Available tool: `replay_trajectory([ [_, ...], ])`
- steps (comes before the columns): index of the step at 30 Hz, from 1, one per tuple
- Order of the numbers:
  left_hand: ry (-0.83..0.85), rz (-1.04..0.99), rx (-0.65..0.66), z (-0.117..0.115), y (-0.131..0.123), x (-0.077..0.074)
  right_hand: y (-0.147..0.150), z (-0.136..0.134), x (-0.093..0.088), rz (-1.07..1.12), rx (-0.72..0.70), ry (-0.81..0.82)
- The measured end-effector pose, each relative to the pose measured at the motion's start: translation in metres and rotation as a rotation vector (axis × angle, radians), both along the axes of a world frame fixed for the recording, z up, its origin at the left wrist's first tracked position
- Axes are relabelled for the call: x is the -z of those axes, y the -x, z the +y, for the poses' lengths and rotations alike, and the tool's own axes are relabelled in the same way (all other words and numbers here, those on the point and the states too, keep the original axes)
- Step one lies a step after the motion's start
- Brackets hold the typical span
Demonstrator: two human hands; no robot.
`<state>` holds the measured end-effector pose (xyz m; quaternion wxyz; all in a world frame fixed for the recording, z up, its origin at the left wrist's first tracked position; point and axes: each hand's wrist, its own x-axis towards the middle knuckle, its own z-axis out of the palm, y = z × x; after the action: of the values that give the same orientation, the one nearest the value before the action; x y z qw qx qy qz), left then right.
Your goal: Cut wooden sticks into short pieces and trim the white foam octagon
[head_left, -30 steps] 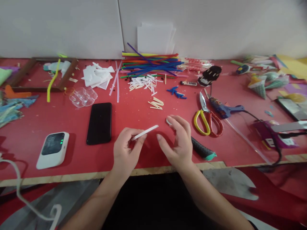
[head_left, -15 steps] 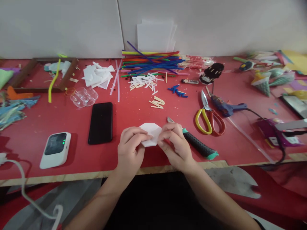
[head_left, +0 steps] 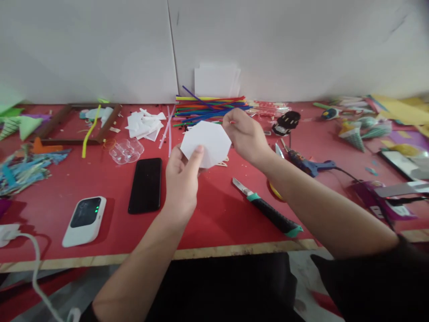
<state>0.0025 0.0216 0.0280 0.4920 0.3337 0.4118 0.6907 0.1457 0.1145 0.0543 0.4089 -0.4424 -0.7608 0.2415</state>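
Observation:
Raised above the red table is a white many-sided paper piece (head_left: 212,139). My left hand (head_left: 183,179) pinches its lower left part, thumb on top. At the paper's upper right edge, my right hand (head_left: 244,134) is closed with its fingertips pressed together; what they hold, if anything, is too small to make out. Below the right hand lies a cutter knife (head_left: 268,210) with a black and green handle. Pipe cleaners (head_left: 208,107) in several colours lie behind the paper, which hides most of the small sticks.
A black phone (head_left: 145,185) and a white device (head_left: 85,221) lie on the left. Paper scraps (head_left: 144,125), a plastic palette (head_left: 126,151) and a wooden frame (head_left: 112,120) sit farther back. Right of the forearm is a glue gun (head_left: 310,165); scissors (head_left: 275,191) are partly hidden.
The paper has risen off the table's front area, with my left hand still holding it. My right hand has moved up and forward. The view has tilted upward.

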Motion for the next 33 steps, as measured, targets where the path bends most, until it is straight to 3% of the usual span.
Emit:
replay_trajectory([
  [4, 0.092, -0.051, 0.08, 0.031, 0.011, -0.001, 0.003, 0.043, 0.019, -0.156, 0.144, 0.148],
  [9, 0.104, 0.091, 0.077, 0.046, 0.03, 0.024, -0.022, 0.034, 0.035, -0.232, 0.037, 0.164],
  [15, 0.094, 0.178, 0.143, 0.04, 0.027, 0.035, -0.04, 0.014, 0.033, 0.073, -0.22, 0.345],
  [19, 0.084, 0.218, 0.213, 0.035, 0.024, 0.037, -0.042, 0.008, 0.045, 0.264, -0.392, 0.447],
  [23, 0.058, 0.233, 0.295, 0.034, 0.024, 0.041, -0.043, 0.006, 0.062, 0.379, -0.38, 0.552],
  [28, 0.005, 0.239, 0.349, 0.031, 0.024, 0.045, -0.042, 0.005, 0.064, 0.464, -0.349, 0.561],
  [33, -0.036, 0.322, 0.279, 0.029, 0.023, 0.048, -0.04, 0.001, 0.066, 0.42, -0.363, 0.522],
])
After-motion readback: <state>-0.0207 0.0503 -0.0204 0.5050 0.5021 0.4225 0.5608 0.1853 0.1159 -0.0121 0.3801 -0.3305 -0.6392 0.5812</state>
